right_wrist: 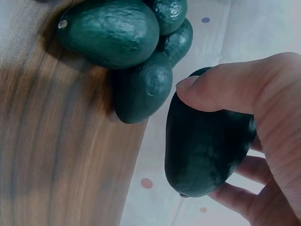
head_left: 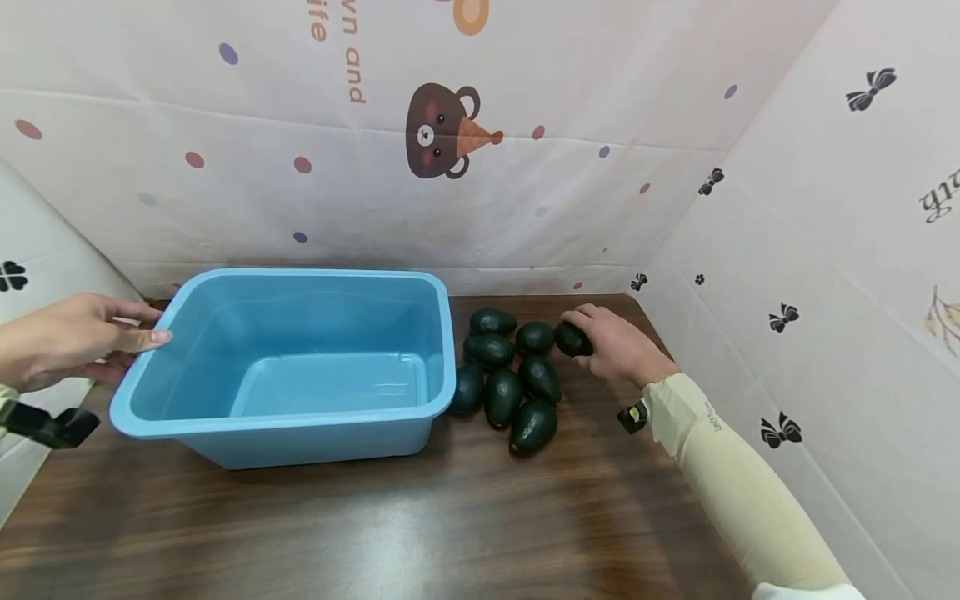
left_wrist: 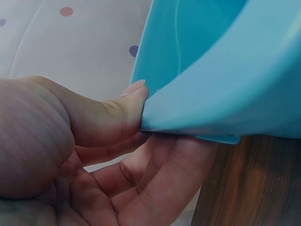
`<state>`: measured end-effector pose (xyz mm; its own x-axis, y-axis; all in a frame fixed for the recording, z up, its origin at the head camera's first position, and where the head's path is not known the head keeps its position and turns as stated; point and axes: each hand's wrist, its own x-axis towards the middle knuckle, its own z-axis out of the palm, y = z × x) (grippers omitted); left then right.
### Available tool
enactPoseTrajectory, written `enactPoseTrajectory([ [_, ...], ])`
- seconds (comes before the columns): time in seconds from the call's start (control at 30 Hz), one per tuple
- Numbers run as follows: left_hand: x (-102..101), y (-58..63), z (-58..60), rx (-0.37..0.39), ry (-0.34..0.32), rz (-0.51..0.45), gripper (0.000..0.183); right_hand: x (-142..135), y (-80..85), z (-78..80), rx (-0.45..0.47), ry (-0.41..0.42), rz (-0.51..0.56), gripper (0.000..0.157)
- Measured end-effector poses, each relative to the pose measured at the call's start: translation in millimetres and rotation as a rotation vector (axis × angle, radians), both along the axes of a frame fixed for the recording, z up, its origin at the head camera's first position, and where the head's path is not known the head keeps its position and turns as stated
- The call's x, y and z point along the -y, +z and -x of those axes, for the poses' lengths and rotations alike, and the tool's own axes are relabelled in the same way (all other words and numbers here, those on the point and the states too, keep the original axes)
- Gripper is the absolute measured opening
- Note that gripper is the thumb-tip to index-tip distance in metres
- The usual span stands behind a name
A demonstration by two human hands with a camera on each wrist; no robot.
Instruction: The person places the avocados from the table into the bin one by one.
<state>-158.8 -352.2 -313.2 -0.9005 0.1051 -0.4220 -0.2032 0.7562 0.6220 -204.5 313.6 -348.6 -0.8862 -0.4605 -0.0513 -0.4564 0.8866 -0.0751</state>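
Observation:
A light blue plastic tub (head_left: 300,425) stands on the left half of the table, with nothing inside it. My left hand (head_left: 90,337) pinches the tub's left rim, thumb on top and fingers beneath, as the left wrist view shows up close. To the right of the tub, several dark green avocados (head_left: 502,396) lie in a tight cluster. At the cluster's right side my right hand (head_left: 617,343) grips one avocado (right_wrist: 207,146) between thumb and fingers. In the right wrist view this avocado is apart from the others.
The brown wooden table (head_left: 360,533) runs up to a white patterned sheet (head_left: 360,200) hanging behind it. Another patterned sheet (head_left: 840,275) closes off the right side. The tub's right rim overhangs the nearest avocados.

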Motion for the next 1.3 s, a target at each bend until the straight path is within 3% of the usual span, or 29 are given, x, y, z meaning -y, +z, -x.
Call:
enactPoseTrajectory([
  [1.3,1.2,1.0,0.0,0.007,-0.002,-0.017,0.076,18.0,31.5,-0.9,-0.047,0.06,0.021,0.067],
])
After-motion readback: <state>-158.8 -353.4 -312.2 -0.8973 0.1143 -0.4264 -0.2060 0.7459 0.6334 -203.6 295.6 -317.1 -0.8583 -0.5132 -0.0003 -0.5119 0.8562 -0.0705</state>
